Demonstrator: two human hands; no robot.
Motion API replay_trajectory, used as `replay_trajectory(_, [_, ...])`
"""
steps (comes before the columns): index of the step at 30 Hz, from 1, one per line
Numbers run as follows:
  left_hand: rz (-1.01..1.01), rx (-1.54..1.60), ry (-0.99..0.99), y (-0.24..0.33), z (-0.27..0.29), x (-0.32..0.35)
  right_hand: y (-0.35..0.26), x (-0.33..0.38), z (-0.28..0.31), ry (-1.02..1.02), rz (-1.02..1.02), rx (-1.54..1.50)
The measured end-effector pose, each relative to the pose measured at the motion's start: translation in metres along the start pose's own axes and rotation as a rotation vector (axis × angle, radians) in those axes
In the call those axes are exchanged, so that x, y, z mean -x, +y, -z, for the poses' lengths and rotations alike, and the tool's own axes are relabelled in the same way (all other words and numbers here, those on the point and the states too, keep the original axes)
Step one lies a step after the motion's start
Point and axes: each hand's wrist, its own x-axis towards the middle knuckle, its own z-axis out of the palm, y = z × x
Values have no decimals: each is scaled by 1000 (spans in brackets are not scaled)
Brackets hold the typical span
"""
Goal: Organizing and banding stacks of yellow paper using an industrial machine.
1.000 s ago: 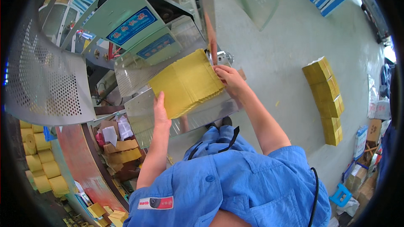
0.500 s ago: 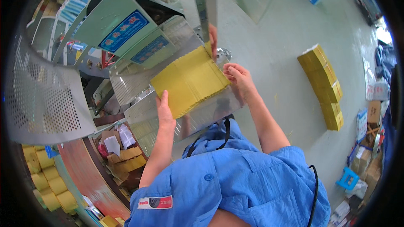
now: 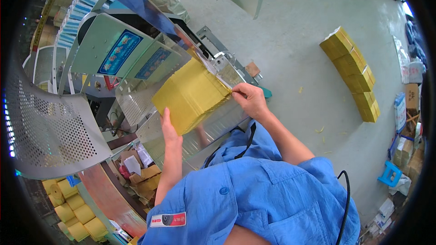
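Observation:
A thick stack of yellow paper sheets (image 3: 193,95) lies on a shiny metal tray (image 3: 222,120) in front of me. My left hand (image 3: 170,129) grips its near left edge, thumb on the top face and the other fingers mostly hidden beyond the edge. At the stack's right corner, my right hand (image 3: 251,100) is closed with thumb and forefinger pinched together against the edge. Whether it has hold of one sheet or several cannot be made out. Beyond the stack rises a pale green machine panel (image 3: 109,47) with a blue label.
A perforated metal guard (image 3: 59,131) curves at the left. Bundled yellow paper stacks (image 3: 349,72) form a row on the floor at right. Yellow rolls (image 3: 75,208) are piled lower left. A blue stool (image 3: 389,173) stands by boxes at far right. A metal clamp part (image 3: 222,61) sits beyond the tray.
My right hand has gone from loosely curled fingers beside the stack to a pinch at its right corner. My left hand keeps its grip. The whole view has shifted, showing more beyond the tray.

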Motion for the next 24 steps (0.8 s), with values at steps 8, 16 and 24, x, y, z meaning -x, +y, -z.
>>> replay_trajectory(8, [6, 42, -21, -4, 7, 0, -17, -1, 62, -291, -264, -993])
replay_trajectory(16, [-18, 49, 19, -5, 2, -3, 62, -7, 90, -84, -101, 753])
replay_trajectory(24, [17, 98, 26, -1, 1, 4, 22, -72, -24, -258, -383, -229])
